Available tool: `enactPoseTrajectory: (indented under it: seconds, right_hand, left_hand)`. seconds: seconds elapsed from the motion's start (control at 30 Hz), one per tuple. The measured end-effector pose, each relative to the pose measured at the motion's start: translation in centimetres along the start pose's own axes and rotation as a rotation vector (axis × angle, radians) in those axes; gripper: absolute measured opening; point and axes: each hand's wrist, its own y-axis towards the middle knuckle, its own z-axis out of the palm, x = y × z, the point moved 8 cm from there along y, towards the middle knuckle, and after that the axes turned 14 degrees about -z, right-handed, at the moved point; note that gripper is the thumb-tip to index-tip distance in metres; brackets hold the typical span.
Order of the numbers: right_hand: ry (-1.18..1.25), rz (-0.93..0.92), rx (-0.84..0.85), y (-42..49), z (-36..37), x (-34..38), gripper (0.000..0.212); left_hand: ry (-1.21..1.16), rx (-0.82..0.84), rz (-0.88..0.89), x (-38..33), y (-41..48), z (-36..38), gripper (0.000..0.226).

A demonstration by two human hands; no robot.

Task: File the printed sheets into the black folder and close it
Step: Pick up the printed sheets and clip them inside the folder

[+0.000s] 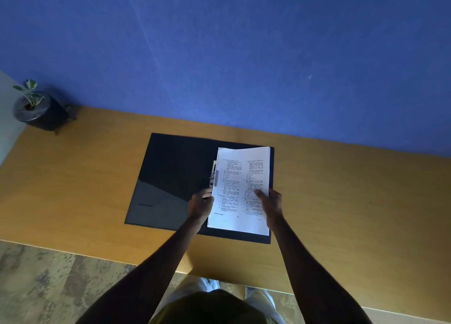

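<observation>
printed sheets (240, 189) over right half of open black folder (170, 179), mid surface (341, 201) | left hand (200, 205) fingers pinching left edge | right hand (271, 205) thumb on top, gripping right edge | both arms extended forward

The fine black print on the white stack of printed sheets (240, 192) was too small to read. The stack covered most of the open black folder's (170, 177) right half and part of its metal clip (213, 174). The left hand's (200, 205) fingertips lay hidden behind the paper's edge.
</observation>
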Motion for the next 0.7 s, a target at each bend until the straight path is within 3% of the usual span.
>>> enactPoseTrajectory:
  seconds: [0.17, 0.53, 0.7]
  right_hand:
    - [-0.134, -0.029, -0.003, -0.4, 0.3, 0.1, 0.034]
    - [-0.521, -0.099, 0.156, 0.5, 1.6, 1.4, 0.049]
    - [-0.807, -0.115, 0.206, 0.5, 0.4, 1.3, 0.064]
  left_hand:
    - [0.04, -0.03, 0.047, -0.3, -0.5, 0.3, 0.045]
    - [0.082, -0.016, 0.08, -0.3, -0.8, 0.8, 0.048]
    - [0.072, -0.034, 0.09, -0.2, -0.9, 0.7, 0.049]
